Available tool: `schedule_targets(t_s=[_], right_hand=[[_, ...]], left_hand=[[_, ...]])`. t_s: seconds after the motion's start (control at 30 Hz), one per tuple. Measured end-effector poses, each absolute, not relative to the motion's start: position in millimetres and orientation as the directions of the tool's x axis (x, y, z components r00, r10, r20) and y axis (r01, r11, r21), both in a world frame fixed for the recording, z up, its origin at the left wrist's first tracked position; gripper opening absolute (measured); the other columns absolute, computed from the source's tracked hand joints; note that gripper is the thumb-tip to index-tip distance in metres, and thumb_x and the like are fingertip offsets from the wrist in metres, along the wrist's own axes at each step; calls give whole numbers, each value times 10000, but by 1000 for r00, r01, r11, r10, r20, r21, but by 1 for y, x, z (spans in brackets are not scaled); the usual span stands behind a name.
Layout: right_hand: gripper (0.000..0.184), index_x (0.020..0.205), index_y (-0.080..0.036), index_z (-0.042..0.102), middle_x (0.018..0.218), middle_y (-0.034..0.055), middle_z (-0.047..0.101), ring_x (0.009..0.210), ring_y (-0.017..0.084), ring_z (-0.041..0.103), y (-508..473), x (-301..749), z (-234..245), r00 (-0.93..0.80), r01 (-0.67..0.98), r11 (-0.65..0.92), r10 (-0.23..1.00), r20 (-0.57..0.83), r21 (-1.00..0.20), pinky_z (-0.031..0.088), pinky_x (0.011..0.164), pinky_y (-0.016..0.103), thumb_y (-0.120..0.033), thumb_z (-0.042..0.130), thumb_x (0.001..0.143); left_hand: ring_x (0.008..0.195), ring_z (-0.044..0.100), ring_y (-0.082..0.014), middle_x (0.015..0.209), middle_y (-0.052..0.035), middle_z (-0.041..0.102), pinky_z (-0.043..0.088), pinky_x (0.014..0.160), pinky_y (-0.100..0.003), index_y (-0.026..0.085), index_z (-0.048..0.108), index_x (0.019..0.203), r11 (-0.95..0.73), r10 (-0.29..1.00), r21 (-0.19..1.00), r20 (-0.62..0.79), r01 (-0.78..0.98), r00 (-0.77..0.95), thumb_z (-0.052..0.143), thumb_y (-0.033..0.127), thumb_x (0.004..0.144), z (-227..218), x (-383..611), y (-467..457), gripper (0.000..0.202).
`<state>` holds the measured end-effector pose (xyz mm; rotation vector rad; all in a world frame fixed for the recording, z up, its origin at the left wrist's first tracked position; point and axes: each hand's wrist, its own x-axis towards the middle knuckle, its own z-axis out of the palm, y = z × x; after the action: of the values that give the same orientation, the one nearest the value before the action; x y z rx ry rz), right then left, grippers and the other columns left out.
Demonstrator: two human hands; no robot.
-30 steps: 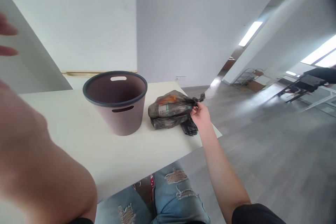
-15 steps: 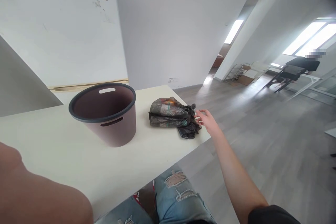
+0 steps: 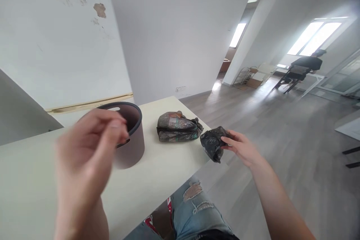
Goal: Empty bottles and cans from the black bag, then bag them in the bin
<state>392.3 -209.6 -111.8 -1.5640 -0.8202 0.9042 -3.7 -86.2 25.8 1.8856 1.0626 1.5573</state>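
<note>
My right hand grips a crumpled black plastic bag and holds it just past the right edge of the white table. A tied bag full of rubbish lies on the table to the left of that hand. A round purple-brown bin with a dark rim stands further left. My left hand is raised in front of the bin, blurred, its fingers curled together with nothing visible in them.
A white wall panel with chipped paint stands behind the table. Grey wood floor stretches to the right, with a wire rack and boxes far off. A person in dark clothes is by a desk near the window.
My right hand has picked up the small black bag from beside the full bag and drawn it right, off the table edge. My left hand has come up in front of the bin.
</note>
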Motion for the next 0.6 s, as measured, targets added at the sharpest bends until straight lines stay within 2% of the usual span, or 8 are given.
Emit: schedule_targets(t_s=[0.07, 0.13, 0.23, 0.3, 0.37, 0.47, 0.53, 0.6], right_hand=[[326, 980, -212, 753, 974, 61, 740, 898, 216, 681, -219, 365, -87, 519, 111, -3, 853, 55, -994, 588, 806, 348, -473, 872, 826], [284, 844, -220, 683, 836, 24, 689, 786, 183, 640, -218, 328, -71, 498, 231, 100, 843, 205, -968, 556, 723, 308, -434, 869, 838], [376, 709, -215, 551, 762, 1, 620, 729, 161, 571, -205, 275, -62, 367, 391, 167, 874, 320, -905, 497, 671, 286, -368, 879, 810], [477, 656, -216, 440, 699, -28, 534, 678, 134, 487, -196, 255, -63, 324, 443, 148, 893, 311, -884, 431, 626, 267, -327, 888, 778], [562, 642, -221, 353, 646, -55, 431, 633, 112, 399, -191, 252, -66, 312, 419, 111, 915, 258, -901, 356, 587, 259, -336, 885, 782], [635, 624, -217, 294, 616, -68, 330, 602, 99, 303, -193, 268, -67, 247, 356, 94, 950, 190, -930, 265, 568, 268, -426, 849, 850], [641, 596, -200, 326, 627, -60, 369, 616, 100, 328, -201, 279, -64, 107, 385, 77, 986, 127, -920, 273, 585, 275, -450, 858, 853], [544, 599, -184, 472, 673, -42, 507, 661, 113, 444, -211, 285, -59, -150, 428, 34, 988, -34, -903, 345, 628, 274, -445, 895, 820]], left_hand=[[655, 600, -127, 712, 17, 658, 482, 623, -245, 197, 709, 909, -530, 830, 831, 468, 167, 302, 646, 319, 1003, 13, 9, -84, 166], [725, 663, -155, 814, -12, 721, 526, 665, -264, 209, 731, 1022, -444, 771, 893, 336, 78, 541, 664, 416, 1020, -3, 30, -85, 217], [908, 708, -212, 994, -60, 757, 559, 761, -299, 214, 719, 1139, -315, 694, 949, 250, -27, 676, 787, 478, 935, -29, 70, -88, 340], [842, 687, -206, 908, -59, 739, 540, 723, -289, 188, 715, 1000, -193, 670, 976, 205, -99, 713, 842, 480, 875, -43, 90, -86, 342], [759, 651, -183, 813, -50, 706, 517, 689, -279, 168, 695, 865, -107, 683, 979, 198, -172, 703, 842, 482, 868, -52, 99, -82, 347], [737, 629, -168, 806, -50, 700, 523, 698, -279, 160, 723, 852, -80, 761, 963, 226, -258, 608, 824, 470, 900, -55, 96, -74, 329], [734, 625, -163, 821, -47, 710, 538, 709, -280, 163, 748, 891, -79, 796, 954, 236, -291, 558, 817, 458, 919, -53, 90, -71, 305], [722, 612, -154, 803, -37, 700, 528, 697, -269, 166, 750, 888, -88, 820, 947, 244, -308, 517, 799, 463, 940, -51, 85, -69, 305]])
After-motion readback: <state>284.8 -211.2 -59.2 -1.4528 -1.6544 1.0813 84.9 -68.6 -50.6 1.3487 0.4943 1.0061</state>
